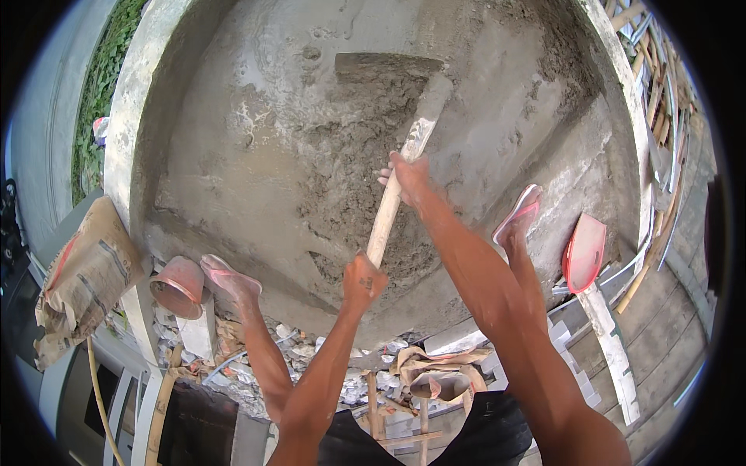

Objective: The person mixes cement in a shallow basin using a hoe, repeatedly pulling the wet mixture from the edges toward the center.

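Note:
Both my hands are closed round the pale wooden handle of a hoe point(382, 225). My left hand point(364, 280) grips the near end. Farther up the shaft is my right hand point(407, 177), its fingers wrapped round and smeared with grey. At the far end, the wide hoe blade point(388, 67) stands in wet grey mortar point(350, 151), its lower edge hidden. The mortar is lumpy below the blade and smooth and watery to the left. It lies in a large walled concrete basin point(148, 85).
My feet, in flip-flops point(231, 281), are spread on the basin's near edge. A reddish bucket point(178, 286) and a paper sack point(92, 272) stand left. On the right are a red scoop-shaped pan point(585, 250), a whitish plank point(610, 353) and piled poles point(660, 101). Rubble point(311, 349) lies below.

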A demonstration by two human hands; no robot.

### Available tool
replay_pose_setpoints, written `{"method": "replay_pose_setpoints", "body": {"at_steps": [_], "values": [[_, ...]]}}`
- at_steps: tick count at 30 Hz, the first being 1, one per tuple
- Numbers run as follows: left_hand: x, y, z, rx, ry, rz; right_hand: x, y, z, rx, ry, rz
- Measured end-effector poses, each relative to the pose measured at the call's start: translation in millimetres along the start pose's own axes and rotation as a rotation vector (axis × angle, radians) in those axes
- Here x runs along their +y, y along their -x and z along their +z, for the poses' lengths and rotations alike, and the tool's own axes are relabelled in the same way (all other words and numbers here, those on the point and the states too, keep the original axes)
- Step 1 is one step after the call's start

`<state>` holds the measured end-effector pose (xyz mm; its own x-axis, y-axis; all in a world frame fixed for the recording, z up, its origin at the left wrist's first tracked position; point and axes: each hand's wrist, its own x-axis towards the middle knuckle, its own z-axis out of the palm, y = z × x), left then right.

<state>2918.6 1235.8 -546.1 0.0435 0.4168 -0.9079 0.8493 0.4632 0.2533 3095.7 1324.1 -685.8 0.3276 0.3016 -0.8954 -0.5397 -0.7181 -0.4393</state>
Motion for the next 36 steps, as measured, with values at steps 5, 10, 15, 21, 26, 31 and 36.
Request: {"method": "replay_pose_setpoints", "body": {"at_steps": [5, 10, 15, 21, 26, 31, 36], "values": [[-61, 72, 33, -0.093, 0.031, -0.116, 60, 86, -14, 0.09, 0.013, 0.087], [-98, 176, 66, -0.218, 0.099, -0.231, 131, 173, -64, 0.146, 0.134, 0.1], [-132, 282, 93, -0.233, 0.182, -0.315, 175, 292, -104, 0.058, 0.189, 0.26], [-156, 284, 103, -0.089, 0.163, -0.279, 137, 312, -67, 0.029, 0.241, 0.078], [-84, 75, 27, 0.134, 0.189, -0.058, 13, 145, 48, -0.067, 0.048, -0.153], [18, -73, -114, 0.343, 0.219, 0.178, -113, -25, 171, -0.187, -0.017, -0.334], [35, -94, -118, 0.286, 0.367, 0.084, -118, -44, 203, -0.17, 0.178, -0.189]]}}
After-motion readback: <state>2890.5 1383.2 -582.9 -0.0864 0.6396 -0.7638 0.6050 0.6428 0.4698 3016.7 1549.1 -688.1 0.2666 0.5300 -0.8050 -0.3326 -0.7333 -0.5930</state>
